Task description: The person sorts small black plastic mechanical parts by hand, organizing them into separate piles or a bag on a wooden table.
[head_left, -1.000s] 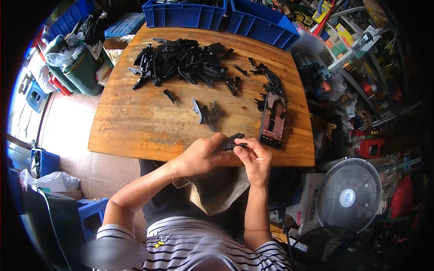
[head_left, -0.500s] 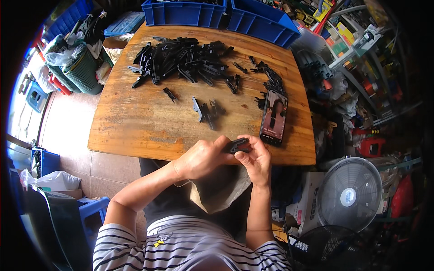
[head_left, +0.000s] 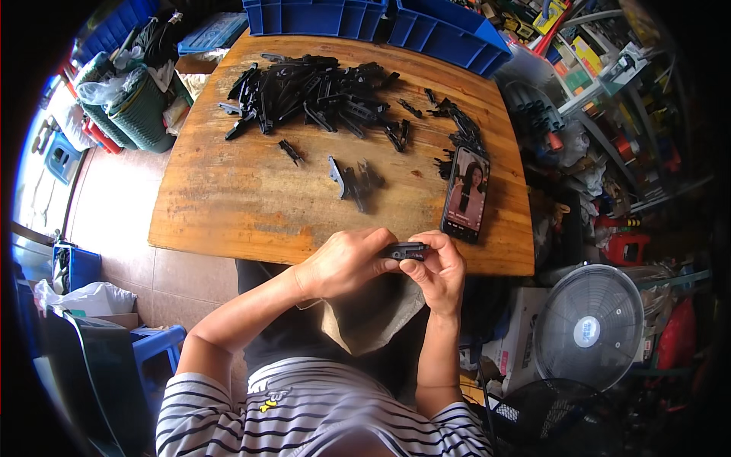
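Turned flatter than before, the black part (head_left: 404, 250) lies sideways, long way running from left hand (head_left: 340, 263) to right hand (head_left: 441, 273). Both pinch it, fingers nearly closed, neither nearer. Past them sits a black pile (head_left: 304, 97).

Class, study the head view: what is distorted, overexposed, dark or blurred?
In the head view, the wooden table has curved edges; there too, the floor at left is washed out by glare, the picture's corners go black, the pile of black parts shows little detail within, and the shirt's neckline looks blurred.
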A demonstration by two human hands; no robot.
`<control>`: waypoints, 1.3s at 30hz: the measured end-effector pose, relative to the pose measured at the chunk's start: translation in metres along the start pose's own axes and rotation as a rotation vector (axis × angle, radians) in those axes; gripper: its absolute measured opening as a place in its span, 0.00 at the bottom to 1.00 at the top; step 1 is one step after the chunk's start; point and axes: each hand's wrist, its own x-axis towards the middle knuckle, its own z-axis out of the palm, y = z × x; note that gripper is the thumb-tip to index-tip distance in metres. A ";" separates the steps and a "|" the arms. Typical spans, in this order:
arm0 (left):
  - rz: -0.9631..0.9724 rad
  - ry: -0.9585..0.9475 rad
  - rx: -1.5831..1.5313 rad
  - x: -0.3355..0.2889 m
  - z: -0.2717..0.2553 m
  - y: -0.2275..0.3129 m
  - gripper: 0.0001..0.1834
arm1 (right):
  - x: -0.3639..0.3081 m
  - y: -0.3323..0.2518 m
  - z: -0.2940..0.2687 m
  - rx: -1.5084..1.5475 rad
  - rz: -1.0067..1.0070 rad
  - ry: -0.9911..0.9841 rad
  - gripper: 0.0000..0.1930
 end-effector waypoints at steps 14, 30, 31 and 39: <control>0.025 -0.008 -0.033 -0.003 0.004 -0.009 0.17 | -0.003 0.001 -0.005 -0.208 -0.028 -0.042 0.13; 0.173 0.198 0.358 -0.002 0.014 -0.003 0.15 | -0.006 -0.002 0.001 -0.002 0.180 -0.030 0.18; 0.148 0.187 0.415 -0.003 0.015 -0.003 0.16 | -0.007 0.000 -0.001 -0.062 0.191 -0.054 0.19; 0.152 0.118 0.520 -0.005 0.020 -0.015 0.17 | -0.001 0.010 -0.009 -0.149 0.335 -0.089 0.15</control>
